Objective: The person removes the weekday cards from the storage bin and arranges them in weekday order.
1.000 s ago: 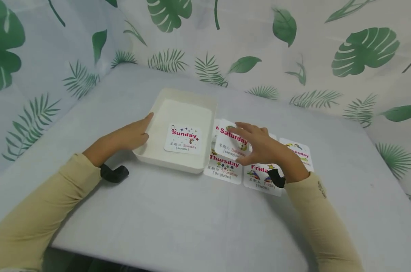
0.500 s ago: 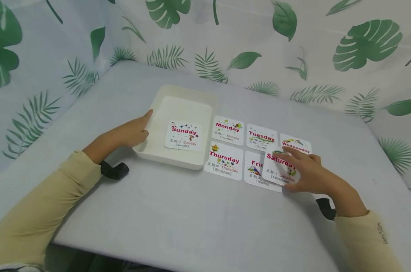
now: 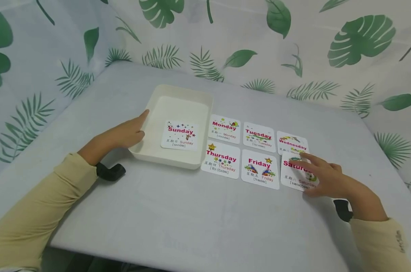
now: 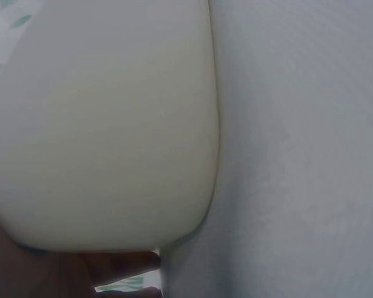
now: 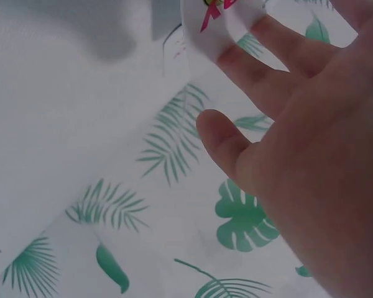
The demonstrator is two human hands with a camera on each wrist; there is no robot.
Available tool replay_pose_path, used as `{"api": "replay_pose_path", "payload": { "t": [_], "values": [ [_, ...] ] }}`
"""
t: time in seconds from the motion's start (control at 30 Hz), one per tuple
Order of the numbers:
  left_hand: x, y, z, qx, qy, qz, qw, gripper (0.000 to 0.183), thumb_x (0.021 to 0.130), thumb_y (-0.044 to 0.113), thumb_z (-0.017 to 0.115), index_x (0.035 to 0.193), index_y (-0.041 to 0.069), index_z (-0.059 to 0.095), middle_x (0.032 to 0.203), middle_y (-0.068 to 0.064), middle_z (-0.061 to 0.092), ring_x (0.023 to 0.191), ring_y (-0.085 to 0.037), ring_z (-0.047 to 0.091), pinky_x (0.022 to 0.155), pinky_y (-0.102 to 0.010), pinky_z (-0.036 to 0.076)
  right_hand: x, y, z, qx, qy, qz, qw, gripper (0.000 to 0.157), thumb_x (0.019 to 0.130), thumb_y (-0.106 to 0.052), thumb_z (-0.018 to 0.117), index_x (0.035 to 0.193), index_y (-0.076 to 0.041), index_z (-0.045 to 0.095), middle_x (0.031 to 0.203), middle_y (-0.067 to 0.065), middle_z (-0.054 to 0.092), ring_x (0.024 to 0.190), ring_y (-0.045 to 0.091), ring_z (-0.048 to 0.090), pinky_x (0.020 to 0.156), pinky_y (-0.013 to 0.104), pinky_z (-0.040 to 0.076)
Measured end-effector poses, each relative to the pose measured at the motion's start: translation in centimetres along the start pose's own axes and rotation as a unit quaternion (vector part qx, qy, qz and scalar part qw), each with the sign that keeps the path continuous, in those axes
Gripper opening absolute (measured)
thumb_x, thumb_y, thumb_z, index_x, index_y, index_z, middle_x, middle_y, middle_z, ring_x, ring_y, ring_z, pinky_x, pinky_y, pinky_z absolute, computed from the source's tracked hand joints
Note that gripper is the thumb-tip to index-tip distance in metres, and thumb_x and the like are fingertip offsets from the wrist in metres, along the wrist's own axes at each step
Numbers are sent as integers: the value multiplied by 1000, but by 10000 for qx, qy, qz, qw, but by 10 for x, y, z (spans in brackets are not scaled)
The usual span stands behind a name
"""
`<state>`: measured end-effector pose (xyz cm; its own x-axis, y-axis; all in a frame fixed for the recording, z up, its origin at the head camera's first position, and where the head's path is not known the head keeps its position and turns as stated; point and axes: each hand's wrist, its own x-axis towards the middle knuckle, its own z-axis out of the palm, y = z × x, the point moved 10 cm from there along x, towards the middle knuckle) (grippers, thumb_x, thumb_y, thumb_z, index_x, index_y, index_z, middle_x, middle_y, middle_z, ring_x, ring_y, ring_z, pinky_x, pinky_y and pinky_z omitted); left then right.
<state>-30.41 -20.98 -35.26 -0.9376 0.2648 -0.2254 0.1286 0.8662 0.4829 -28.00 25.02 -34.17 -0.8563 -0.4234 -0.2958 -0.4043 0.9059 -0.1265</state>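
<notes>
My right hand (image 3: 332,180) holds the Saturday card (image 3: 293,175) by its right side, fingers at the top and thumb at the lower corner. This card overlaps the bottom of the Wednesday card (image 3: 290,141) and lies just right of the Friday card (image 3: 259,175). In the right wrist view the fingertips (image 5: 227,54) meet the card's white edge (image 5: 202,37). My left hand (image 3: 123,133) rests against the left side of a white tray (image 3: 164,160), index finger extended along the wall. A Sunday card (image 3: 179,135) lies inside the tray.
Right of the tray, the Monday card (image 3: 223,128) and Tuesday card (image 3: 259,136) lie in the back row, the Thursday card (image 3: 220,165) in front. A white cloth covers the table (image 3: 191,219). Behind it hangs a leaf-print curtain (image 3: 239,34).
My right hand has carried the Saturday card rightward, past Thursday and Friday, and lowered it beside Friday. Monday, Tuesday and Friday are uncovered. The left hand stays at the tray.
</notes>
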Motion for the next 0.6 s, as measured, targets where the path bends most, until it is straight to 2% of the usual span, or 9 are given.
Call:
{"api": "replay_pose_path", "payload": {
  "t": [0.23,0.47,0.6],
  "values": [
    [-4,-4,-5,17,55,-90,9999,69,88,6,31,143,-4,-10,150,-26,-1,139,-38,3,113,-51,9,5,-3,-1,142,-146,-200,9996,85,66,-22,77,139,-22,33,146,19,17,126,48,23,89,65,20],
    [-1,0,-6,-75,132,112,9998,68,88,6,30,143,-5,-8,150,-26,0,139,-38,4,113,-50,9,3,3,-2,141,-154,-141,9997,85,65,-22,77,138,-22,34,145,19,18,124,49,25,87,68,23],
    [1,3,-2,-53,57,84,9999,67,88,6,30,143,-5,-8,151,-24,0,140,-37,4,113,-50,9,-2,4,5,367,-199,-99,9991,75,65,-19,76,132,-24,42,143,17,24,121,47,29,87,67,23]
  ]
}}
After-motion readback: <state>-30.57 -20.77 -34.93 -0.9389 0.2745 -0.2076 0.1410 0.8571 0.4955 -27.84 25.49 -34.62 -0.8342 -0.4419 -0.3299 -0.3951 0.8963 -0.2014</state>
